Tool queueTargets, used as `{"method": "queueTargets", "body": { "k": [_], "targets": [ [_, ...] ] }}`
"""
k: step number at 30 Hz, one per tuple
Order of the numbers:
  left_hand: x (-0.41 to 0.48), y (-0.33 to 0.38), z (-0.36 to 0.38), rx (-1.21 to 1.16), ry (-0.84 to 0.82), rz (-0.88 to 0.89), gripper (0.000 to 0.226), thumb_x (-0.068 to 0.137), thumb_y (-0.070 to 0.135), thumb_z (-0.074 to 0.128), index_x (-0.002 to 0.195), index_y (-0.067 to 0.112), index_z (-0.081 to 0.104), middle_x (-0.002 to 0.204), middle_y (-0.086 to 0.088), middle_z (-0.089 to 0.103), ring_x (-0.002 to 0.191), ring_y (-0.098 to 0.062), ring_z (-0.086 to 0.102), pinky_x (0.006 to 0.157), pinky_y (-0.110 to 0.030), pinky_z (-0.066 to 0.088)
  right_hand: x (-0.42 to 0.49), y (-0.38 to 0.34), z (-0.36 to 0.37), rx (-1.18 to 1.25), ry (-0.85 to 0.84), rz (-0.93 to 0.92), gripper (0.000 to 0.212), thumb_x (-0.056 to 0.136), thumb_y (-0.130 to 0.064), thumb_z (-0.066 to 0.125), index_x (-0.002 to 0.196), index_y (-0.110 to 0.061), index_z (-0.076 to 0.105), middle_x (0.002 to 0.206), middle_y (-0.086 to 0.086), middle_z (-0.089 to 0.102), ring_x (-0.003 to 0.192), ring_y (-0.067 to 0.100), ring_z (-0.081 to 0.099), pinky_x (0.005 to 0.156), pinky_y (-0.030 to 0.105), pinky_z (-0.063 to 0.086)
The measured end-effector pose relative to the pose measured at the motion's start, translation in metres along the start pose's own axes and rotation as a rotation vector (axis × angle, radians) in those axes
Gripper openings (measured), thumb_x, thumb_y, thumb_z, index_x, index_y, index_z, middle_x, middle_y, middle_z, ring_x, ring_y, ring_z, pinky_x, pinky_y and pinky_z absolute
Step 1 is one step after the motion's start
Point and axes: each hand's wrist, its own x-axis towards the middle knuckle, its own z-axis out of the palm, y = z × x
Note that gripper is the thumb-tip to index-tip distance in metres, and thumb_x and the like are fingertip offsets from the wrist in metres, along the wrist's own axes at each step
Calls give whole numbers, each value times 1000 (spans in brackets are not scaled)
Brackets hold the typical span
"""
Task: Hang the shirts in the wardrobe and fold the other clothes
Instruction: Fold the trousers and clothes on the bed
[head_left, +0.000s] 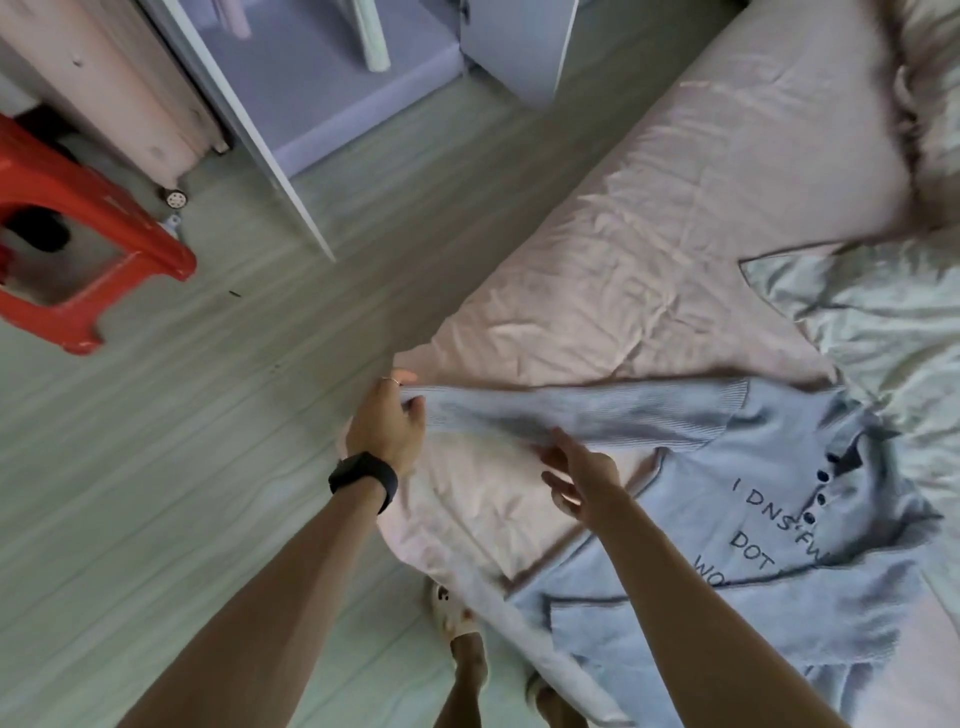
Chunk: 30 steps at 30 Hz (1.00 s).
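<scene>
lying face up on the pink bed sheet (675, 234): a light blue knit top (779, 519), dark buttons down the neck opening and dark lettering across the chest, collar end toward the pale green cover (893, 322) at the right. one sleeve (571, 410) drawn out straight to the left, across the sheet toward the corner of the bed. at the cuff end of that sleeve, the left hand (387, 426), black band (363, 475) on the wrist and a thin ring on one finger, curled round the cuff and gripping it right at the bed's edge. just below the middle of the sleeve, the right hand (579, 480), fingers (561, 441) straight and spread, holding nothing, the uppermost fingertip at the sleeve's lower edge, touching or only just short of it; cannot tell which. body of the top well to the right of the left hand and just right of the other, its lower part reaching the near edge of the bed. beyond the bed an open wardrobe (332, 98), and at far left a red stool (104, 208) on the floor (208, 441)
</scene>
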Motion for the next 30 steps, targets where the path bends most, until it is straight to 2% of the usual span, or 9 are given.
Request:
{"method": "queueTargets", "body": {
  "k": [3,6,11,14,17,21,26,28,30],
  "targets": [
    [17,-9,11,82,-82,-32,43,92,23,63,133,16,53,128,-9,54,118,-30,55,96,-45,49,12,12,-14,-430,166,-225,31,87,-46,64,92,-16,73,88,-3,76,74,19,69,67,31,52],
    [14,-8,29,243,-254,-59,57,93,36,63,144,19,43,145,-8,42,130,-31,45,101,-45,45,18,12,-39,-758,403,-458,20,91,-40,61,97,-23,68,102,0,74,100,29,66,86,35,49],
    [13,-15,48,75,-144,-304,72,93,45,59,153,15,31,151,-14,37,134,-37,40,103,-46,40,35,1,-43,-957,478,-874,29,92,-29,66,120,-22,67,120,6,61,110,34,57,89,42,49],
    [25,-32,47,91,-175,-410,59,90,54,61,132,13,53,137,-14,48,124,-36,48,98,-43,44,48,-14,-26,-1145,317,-875,51,96,-34,62,144,-33,46,148,-3,41,124,31,52,89,44,52],
    [38,-45,39,37,-136,-304,31,86,48,65,88,19,57,105,-10,65,97,-32,62,81,-38,50,58,-31,-3,-1299,231,-795,54,97,-32,61,145,-40,39,145,-2,35,117,35,57,82,45,54],
    [40,-27,29,-280,-43,-315,27,92,35,68,108,16,56,103,0,64,93,-20,61,77,-30,44,54,-51,23,-1028,411,-958,23,90,-11,60,110,-20,64,119,10,47,92,39,61,70,40,48],
    [20,16,26,-458,-53,-223,13,86,20,75,92,14,65,80,2,69,75,-10,65,71,-30,51,34,-58,-5,-478,569,-946,19,80,-1,69,94,-13,70,93,9,60,113,26,44,82,7,34],
    [-6,44,32,-439,-115,-108,14,86,18,75,79,17,62,66,7,63,61,-2,55,63,-21,45,18,-52,-35,-378,595,-909,19,80,1,71,96,-9,70,97,16,61,109,20,43,78,-5,28],
    [-40,68,46,-326,-183,74,10,86,19,73,83,24,65,69,12,61,63,-2,56,62,-16,43,-4,-39,-73,-328,577,-876,22,80,4,72,100,-5,70,111,20,54,91,9,51,72,-4,37]
  ]
}}
